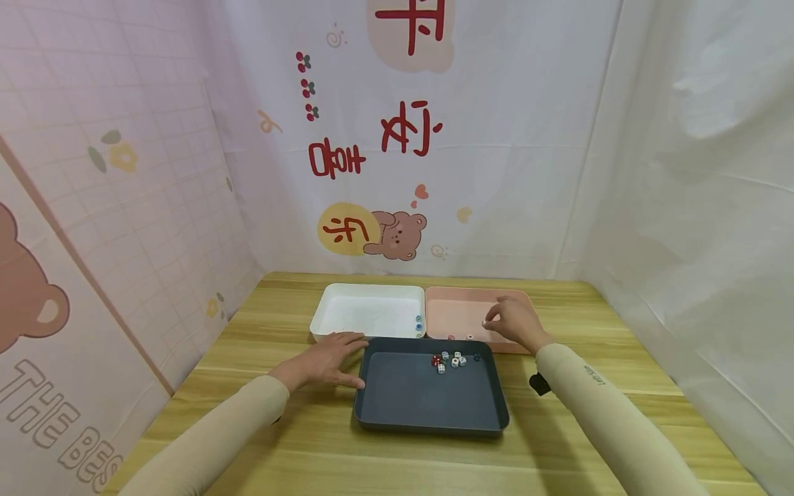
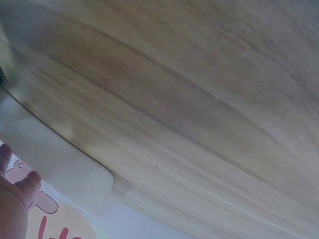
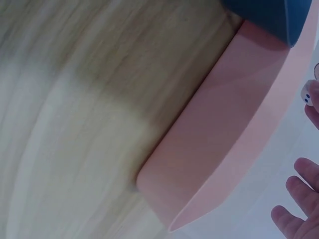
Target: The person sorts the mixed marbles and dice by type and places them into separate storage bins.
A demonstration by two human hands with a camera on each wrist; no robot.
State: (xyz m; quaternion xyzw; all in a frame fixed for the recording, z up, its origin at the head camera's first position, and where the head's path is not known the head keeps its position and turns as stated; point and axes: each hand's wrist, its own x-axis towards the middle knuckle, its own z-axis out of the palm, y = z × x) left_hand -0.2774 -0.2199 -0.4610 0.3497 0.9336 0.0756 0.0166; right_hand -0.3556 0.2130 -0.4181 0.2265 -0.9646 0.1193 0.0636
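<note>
Over the pink tray [image 1: 446, 310] at the back right, my right hand [image 1: 517, 322] pinches a white die [image 3: 307, 94] between thumb and fingertip. Blue pips show on that die in the right wrist view, where the other fingers are spread. My left hand [image 1: 329, 358] rests with relaxed fingers at the left rim of the dark grey tray [image 1: 428, 403]. Toward the back right of the dark tray lie several dice, among them white dice [image 1: 455, 361] and red dice [image 1: 436, 360]. Near the front wall of the pink tray are a red die [image 1: 451, 337] and a white die [image 1: 469, 337].
A white tray [image 1: 366, 313] stands at the back left, side by side with the pink one, with a few blue dice [image 1: 418, 326] near its right wall. The trays stand on a wooden table [image 1: 279, 441]. Printed white curtains [image 1: 515, 172] enclose the table.
</note>
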